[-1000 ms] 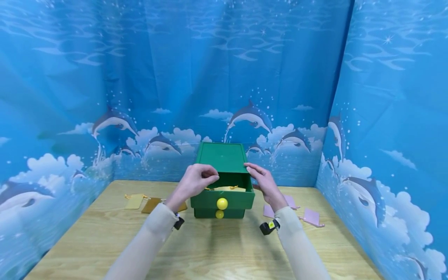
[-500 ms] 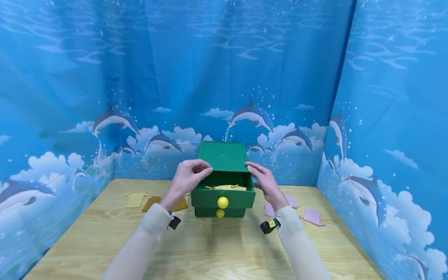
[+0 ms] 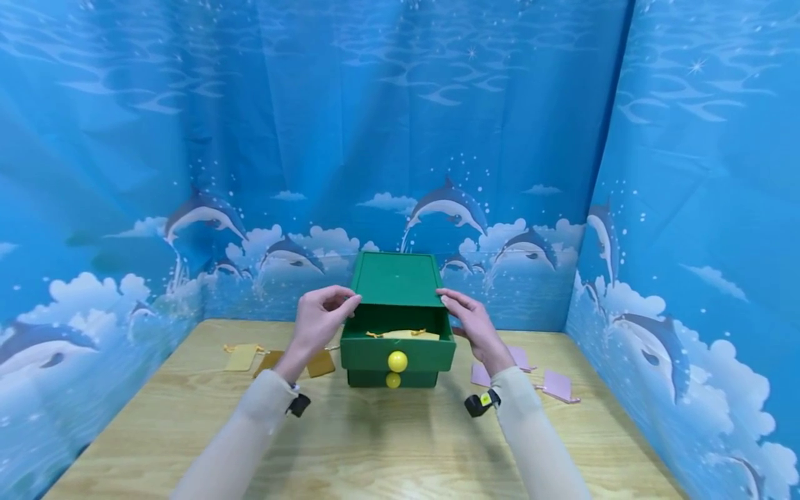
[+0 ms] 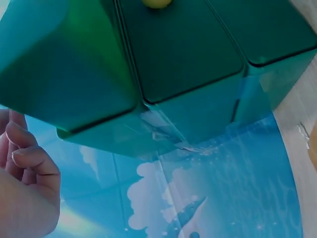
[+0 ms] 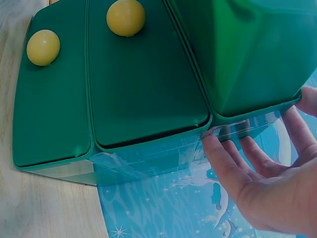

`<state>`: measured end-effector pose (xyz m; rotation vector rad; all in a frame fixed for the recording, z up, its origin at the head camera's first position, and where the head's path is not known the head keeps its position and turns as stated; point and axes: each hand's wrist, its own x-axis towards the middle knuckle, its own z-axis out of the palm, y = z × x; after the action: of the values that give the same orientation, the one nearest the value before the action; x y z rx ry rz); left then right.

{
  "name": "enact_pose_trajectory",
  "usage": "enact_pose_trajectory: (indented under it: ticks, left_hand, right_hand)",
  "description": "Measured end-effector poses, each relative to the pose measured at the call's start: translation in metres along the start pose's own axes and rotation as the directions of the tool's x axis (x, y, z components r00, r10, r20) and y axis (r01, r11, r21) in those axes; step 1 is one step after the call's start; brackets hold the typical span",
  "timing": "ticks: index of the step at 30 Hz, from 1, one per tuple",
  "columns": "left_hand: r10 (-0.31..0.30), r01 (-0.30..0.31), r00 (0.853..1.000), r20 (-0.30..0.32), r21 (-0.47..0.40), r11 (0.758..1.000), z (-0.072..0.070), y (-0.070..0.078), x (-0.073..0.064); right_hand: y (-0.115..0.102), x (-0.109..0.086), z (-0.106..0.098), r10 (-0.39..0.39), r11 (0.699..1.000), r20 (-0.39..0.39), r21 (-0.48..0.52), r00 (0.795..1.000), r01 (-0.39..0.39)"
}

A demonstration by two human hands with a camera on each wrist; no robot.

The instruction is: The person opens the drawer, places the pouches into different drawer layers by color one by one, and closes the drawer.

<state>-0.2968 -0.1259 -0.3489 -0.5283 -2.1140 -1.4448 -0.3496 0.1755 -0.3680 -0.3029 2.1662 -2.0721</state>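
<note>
A green drawer box (image 3: 396, 278) with yellow knobs stands on the table. Its top drawer (image 3: 369, 355) is pulled out, and a pale yellow drawstring pouch (image 3: 409, 335) shows inside. My left hand (image 3: 317, 319) hovers at the box's upper left, fingers loosely curled with nothing seen between them; in the left wrist view it is beside the pulled-out drawer's corner. My right hand (image 3: 473, 326) rests against the box's right side. In the right wrist view its fingers (image 5: 223, 158) lie fairly straight along that wall. Both lower drawers (image 5: 143, 79) are pushed in.
Left of the box lie a pale yellow pouch (image 3: 240, 357) and brown pouches (image 3: 321, 364), partly behind my left arm. Several pink pouches (image 3: 556, 386) lie on the right. A blue dolphin-printed curtain (image 3: 400, 139) encloses the wooden table (image 3: 375, 451) at the back and sides.
My left hand has moved left, from above the pulled-out drawer to beside the box, uncovering more of the drawer and a brown pouch. The right hand has stayed in place.
</note>
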Motion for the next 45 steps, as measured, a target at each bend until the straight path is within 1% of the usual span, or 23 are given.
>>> enact_pose_trajectory:
  ticks: [9,12,14,17,19,25,28,32,35,36,39,42,43,45]
  left_hand:
    - [-0.036,0.035,0.998,-0.058,-0.023,0.999,-0.018,-0.014,-0.002]
    - [-0.063,0.061,0.996,-0.058,-0.033,0.998,-0.024,-0.02,-0.004]
    - [-0.103,0.101,0.993,-0.05,-0.045,0.994,-0.027,-0.025,-0.006]
    - [-0.17,0.168,0.985,-0.032,-0.054,0.984,-0.031,-0.033,-0.009]
    - [-0.213,0.212,0.977,-0.028,-0.058,0.976,-0.033,-0.039,-0.011]
    - [-0.297,0.295,0.954,-0.031,-0.05,0.954,-0.04,-0.055,-0.016]
    - [-0.319,0.317,0.947,-0.042,-0.052,0.947,-0.043,-0.061,-0.017]
    - [-0.34,0.34,0.939,-0.051,-0.023,0.94,-0.047,-0.07,-0.019]
    - [-0.349,0.35,0.936,-0.045,0.009,0.937,-0.049,-0.078,-0.021]
    - [-0.354,0.355,0.934,-0.04,0.017,0.935,-0.05,-0.076,-0.022]
    - [-0.367,0.368,0.93,-0.029,0.045,0.929,-0.056,-0.086,-0.024]
    - [-0.4,0.399,0.917,-0.009,0.085,0.913,-0.062,-0.097,-0.026]
    - [-0.411,0.409,0.912,-0.004,0.099,0.907,-0.065,-0.105,-0.026]
    - [-0.433,0.427,0.901,0.016,0.132,0.894,-0.07,-0.112,-0.028]
  right_hand:
    - [0.001,0.0,0.0,0.002,1.0,-0.003,-0.003,1.0,-0.003]
    - [0.002,0.0,0.0,-0.005,1.0,-0.007,-0.006,1.0,0.005]
    - [0.001,0.0,0.0,-0.009,1.0,-0.012,-0.005,1.0,0.009]
    - [0.001,-0.001,0.0,-0.013,1.0,-0.017,-0.006,1.0,0.013]
    - [0.0,-0.001,0.0,-0.012,1.0,-0.018,-0.003,1.0,0.012]
    - [-0.001,-0.002,0.001,-0.016,1.0,-0.009,-0.01,1.0,0.015]
    - [-0.002,-0.003,0.001,-0.016,1.0,-0.009,-0.012,1.0,0.016]
    - [-0.002,-0.003,0.0,-0.015,1.0,-0.018,-0.017,1.0,0.015]
    - [-0.002,-0.003,0.001,-0.014,1.0,-0.019,-0.019,1.0,0.013]
    - [-0.002,-0.003,0.001,-0.013,1.0,-0.017,-0.019,1.0,0.013]
    - [-0.003,-0.002,0.001,-0.015,1.0,-0.012,-0.02,1.0,0.015]
    - [-0.002,-0.002,0.001,-0.017,0.999,-0.01,-0.028,1.0,0.017]
    - [-0.002,-0.002,0.001,-0.017,0.999,-0.01,-0.03,1.0,0.017]
    - [-0.002,-0.002,0.0,-0.016,0.999,-0.014,-0.031,1.0,0.016]
